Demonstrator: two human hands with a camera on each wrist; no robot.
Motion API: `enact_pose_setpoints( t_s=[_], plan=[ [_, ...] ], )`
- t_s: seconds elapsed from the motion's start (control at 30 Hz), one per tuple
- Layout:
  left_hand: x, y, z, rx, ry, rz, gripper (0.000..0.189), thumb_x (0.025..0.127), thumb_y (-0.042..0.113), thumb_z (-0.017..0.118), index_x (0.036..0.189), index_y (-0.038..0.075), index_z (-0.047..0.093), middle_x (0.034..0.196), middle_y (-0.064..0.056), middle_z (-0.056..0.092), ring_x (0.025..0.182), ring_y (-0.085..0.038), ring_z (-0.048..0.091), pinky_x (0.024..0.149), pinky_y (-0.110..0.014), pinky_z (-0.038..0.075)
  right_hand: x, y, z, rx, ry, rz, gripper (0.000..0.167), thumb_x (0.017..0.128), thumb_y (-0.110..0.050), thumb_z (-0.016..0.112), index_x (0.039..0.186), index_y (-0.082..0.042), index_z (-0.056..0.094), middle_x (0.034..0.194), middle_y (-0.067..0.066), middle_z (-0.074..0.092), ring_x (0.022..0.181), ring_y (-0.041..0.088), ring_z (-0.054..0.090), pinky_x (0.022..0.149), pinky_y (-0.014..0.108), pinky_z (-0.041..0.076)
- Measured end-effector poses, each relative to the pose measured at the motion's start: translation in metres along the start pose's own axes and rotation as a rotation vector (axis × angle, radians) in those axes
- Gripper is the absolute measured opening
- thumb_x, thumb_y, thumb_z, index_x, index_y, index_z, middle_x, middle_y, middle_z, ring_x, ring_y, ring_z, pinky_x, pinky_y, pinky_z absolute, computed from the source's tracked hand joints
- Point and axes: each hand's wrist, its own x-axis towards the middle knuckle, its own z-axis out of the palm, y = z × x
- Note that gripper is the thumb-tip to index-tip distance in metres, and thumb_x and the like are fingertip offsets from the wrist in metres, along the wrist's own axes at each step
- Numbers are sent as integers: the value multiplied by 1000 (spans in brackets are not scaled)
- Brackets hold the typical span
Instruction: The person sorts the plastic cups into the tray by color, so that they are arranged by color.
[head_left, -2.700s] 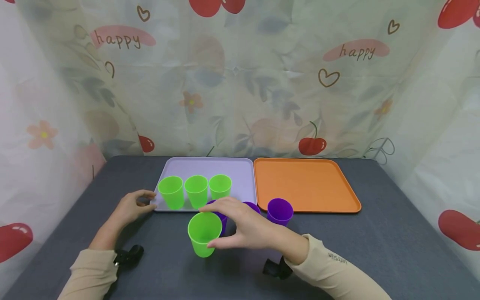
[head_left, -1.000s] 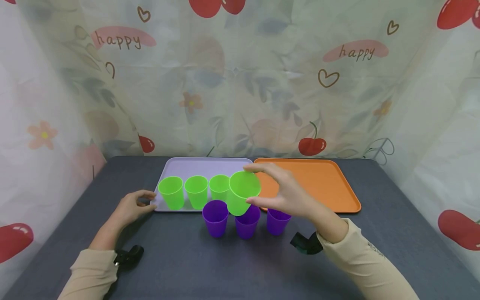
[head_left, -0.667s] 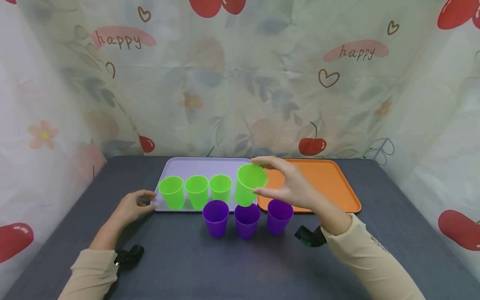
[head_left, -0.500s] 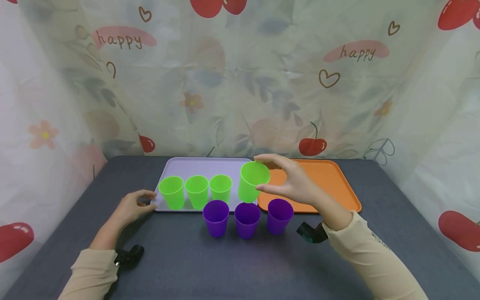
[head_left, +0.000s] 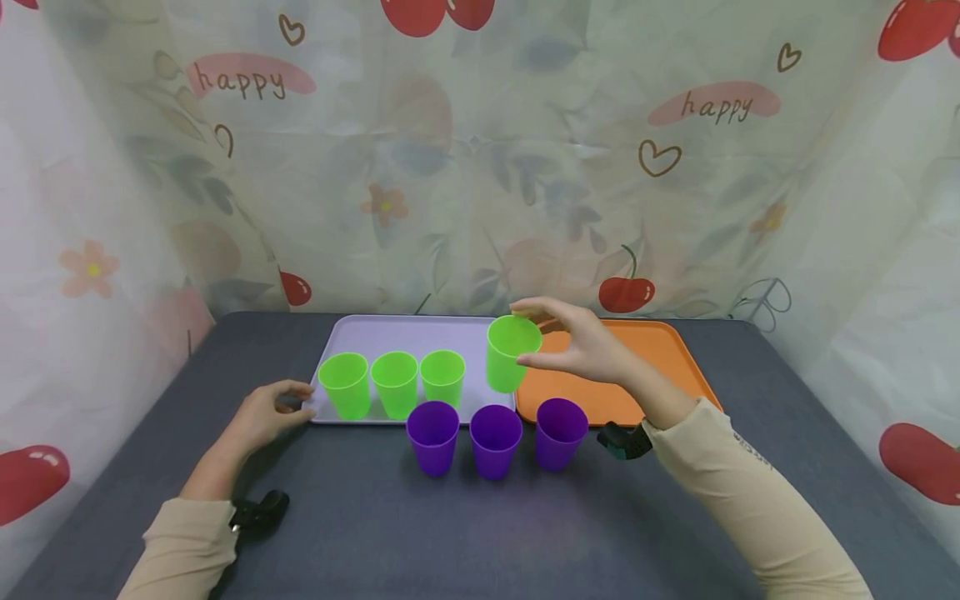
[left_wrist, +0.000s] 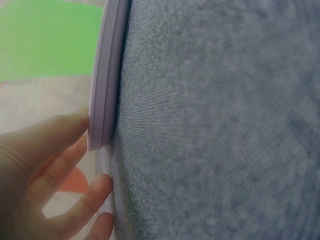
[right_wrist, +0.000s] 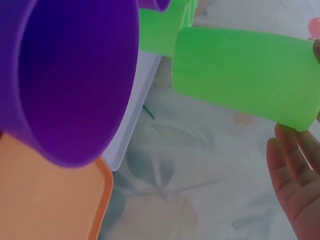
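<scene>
My right hand [head_left: 581,343] holds a green cup [head_left: 503,367] near its rim, between thumb and fingers. In the head view the cup appears upright over the right end of the lavender tray [head_left: 405,327]; the right wrist view shows it raised, with fingertips [right_wrist: 287,132] at its rim. Three more green cups [head_left: 395,387] stand in a row on that tray. My left hand [head_left: 262,414] touches the tray's left edge; in the left wrist view one fingertip [left_wrist: 80,122] meets the rim and the others lie loosely below. Three purple cups [head_left: 494,446] stand in front of the trays.
An orange tray [head_left: 660,392] lies against the lavender one on the right, partly hidden by my right arm. A dark grey tabletop [head_left: 420,542] bears everything. Printed curtains [head_left: 472,167] close off the back and sides.
My right hand has carried the green cup from in front of the lavender tray, back and rightward past the purple cups, to above the tray's right end. My left hand stays put.
</scene>
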Motion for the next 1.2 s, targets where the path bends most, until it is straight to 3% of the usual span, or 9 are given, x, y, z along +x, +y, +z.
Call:
enact_pose_setpoints(
  t_s=[0.3, 0.7, 1.2],
  plan=[
    [1, -2, 1, -1, -1, -9, 38, 85, 19, 67, 118, 0, 59, 117, -25, 59, 96, -37, 61, 77, -44, 51, 12, 13, -1, 26, -84, 53, 59, 78, -19, 76, 131, -14, 50, 129, 6, 57, 114, 21, 55, 98, 43, 45],
    [2, -3, 0, -6, -10, -23, 40, 85, 20, 67, 119, 1, 59, 118, -25, 59, 96, -36, 61, 76, -41, 51, 28, 25, 2, 41, -202, 31, 61, 76, -17, 76, 130, -10, 50, 130, 11, 57, 115, 25, 56, 96, 42, 47],
    [1, -2, 0, -13, -3, -11, 39, 85, 19, 67, 118, 0, 59, 117, -25, 59, 96, -36, 61, 76, -42, 51, 45, 46, 7, 43, -382, 119, 63, 76, -16, 77, 131, -8, 48, 132, 13, 54, 121, 32, 52, 100, 45, 44]
  ],
)
